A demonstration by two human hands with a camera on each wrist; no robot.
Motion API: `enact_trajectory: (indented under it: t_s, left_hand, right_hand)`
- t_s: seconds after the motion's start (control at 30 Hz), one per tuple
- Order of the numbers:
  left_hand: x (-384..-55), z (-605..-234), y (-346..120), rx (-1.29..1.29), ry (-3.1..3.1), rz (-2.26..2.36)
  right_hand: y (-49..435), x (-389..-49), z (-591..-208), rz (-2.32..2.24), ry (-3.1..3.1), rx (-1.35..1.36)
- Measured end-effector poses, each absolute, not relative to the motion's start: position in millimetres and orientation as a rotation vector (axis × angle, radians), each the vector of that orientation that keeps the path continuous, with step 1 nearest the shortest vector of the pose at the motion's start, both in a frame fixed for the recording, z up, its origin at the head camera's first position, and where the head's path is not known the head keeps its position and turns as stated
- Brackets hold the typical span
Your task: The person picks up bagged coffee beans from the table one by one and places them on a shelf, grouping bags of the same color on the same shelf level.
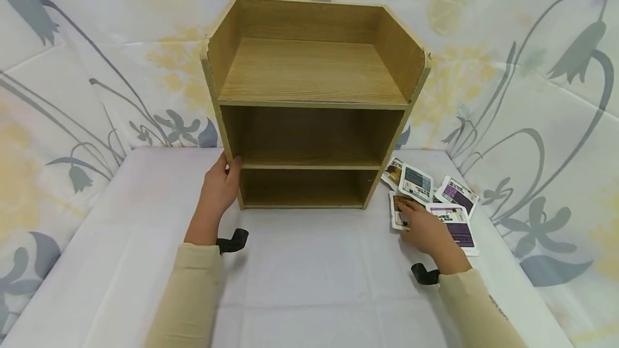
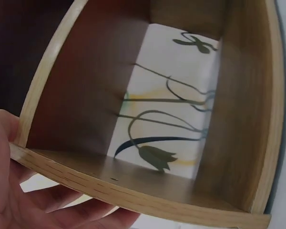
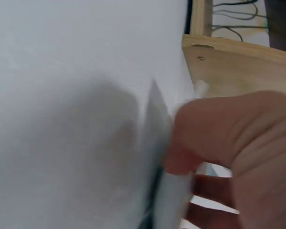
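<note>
A wooden shelf unit [image 1: 309, 103] with an open top tray and two compartments stands upright in the middle of the table. My left hand [image 1: 220, 187] grips its left side panel; in the left wrist view the thumb lies at the shelf board [image 2: 43, 71] and the fingers [image 2: 86, 212] run along the panel's outer side. To the right of the unit lies a loose pile of flat printed packets. My right hand [image 1: 425, 230] pinches a brown-and-white packet [image 1: 399, 211] at the pile's near left. In the right wrist view, blurred, the packet [image 3: 169, 200] shows edge-on between thumb and fingers.
Other packets, a blue-labelled one [image 1: 416, 183] and purple-labelled ones [image 1: 456, 230], overlap beside and under the right hand. A white cloth covers the table [image 1: 309, 283]. Behind and at both sides hangs a flower-print cloth [image 1: 527, 95], close to the unit's back.
</note>
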State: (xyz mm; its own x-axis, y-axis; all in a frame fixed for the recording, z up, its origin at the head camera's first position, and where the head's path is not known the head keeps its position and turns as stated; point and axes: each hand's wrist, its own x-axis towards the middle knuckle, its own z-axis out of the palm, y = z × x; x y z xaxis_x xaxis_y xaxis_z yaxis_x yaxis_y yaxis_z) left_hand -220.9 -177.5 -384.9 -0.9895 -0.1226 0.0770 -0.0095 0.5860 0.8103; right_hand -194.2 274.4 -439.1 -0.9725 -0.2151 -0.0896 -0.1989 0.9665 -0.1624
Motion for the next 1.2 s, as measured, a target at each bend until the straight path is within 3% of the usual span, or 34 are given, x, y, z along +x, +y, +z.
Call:
enact_trajectory:
  t_s: [0.6,1.2]
  left_hand:
    - [-226,-384,-170,0.052,-2.601,-1.493]
    - [-233,-392,-165,0.011,-2.305,-1.835]
  right_hand:
    - [273,-180,-439,-0.309,3.454,-0.474]
    - [249,-171,-378,-0.501,3.691,-0.664]
